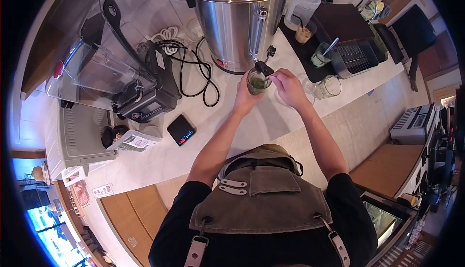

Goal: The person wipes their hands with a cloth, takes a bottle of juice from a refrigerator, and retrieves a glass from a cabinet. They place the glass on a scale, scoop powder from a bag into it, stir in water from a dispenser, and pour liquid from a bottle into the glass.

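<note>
My left hand (245, 97) is wrapped round a small clear glass (256, 85) with green contents. The glass is directly below the black tap (263, 68) of a large stainless steel urn (232, 29). My right hand (289, 88) is at the right of the glass rim, its thumb and fingers pinched together beside the tap. Whether they grip a thin handle or part of the tap is too small to tell.
A blender (145, 83) and a small black scale (181, 130) are left on the counter, with a looped black cable (208, 80) behind. To the right are an empty-looking glass (328, 87), a glass with a stirrer (319, 56) and a black rack (356, 56).
</note>
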Tool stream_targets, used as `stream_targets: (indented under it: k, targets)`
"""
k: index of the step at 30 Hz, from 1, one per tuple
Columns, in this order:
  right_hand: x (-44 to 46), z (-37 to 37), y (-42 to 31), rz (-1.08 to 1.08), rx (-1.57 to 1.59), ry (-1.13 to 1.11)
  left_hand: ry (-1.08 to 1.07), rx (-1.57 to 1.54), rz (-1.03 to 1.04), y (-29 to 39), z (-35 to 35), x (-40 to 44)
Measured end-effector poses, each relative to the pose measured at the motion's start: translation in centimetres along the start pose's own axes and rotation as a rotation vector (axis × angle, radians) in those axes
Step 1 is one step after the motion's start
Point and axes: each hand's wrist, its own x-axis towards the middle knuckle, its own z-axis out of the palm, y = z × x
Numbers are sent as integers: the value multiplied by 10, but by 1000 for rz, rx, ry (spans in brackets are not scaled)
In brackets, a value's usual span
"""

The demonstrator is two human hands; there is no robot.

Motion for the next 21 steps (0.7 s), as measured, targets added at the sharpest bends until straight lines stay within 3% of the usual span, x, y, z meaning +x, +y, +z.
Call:
stream_targets:
  k: [3,7,10,13,15,18,21]
  targets:
    - [0,11,-4,-75,39,12,53,156,146,10,1,-8]
    - [-9,-5,-11,-59,22,-80,-11,-30,90,15,-4,-14]
    - [-2,6,-4,-28,-10,43,-36,-36,66,14,-4,-18]
    - [-9,15,-11,-145,-6,-60,-61,-79,67,13,-6,-22]
    - [-10,1,-13,-83,-36,-100,-85,-100,2,19,-9,-28]
    - [-4,1,-13,-38,-63,-60,44,105,181,13,-3,-32]
    - [-5,8,-20,-123,-31,-103,17,-128,186,1,-1,-30]
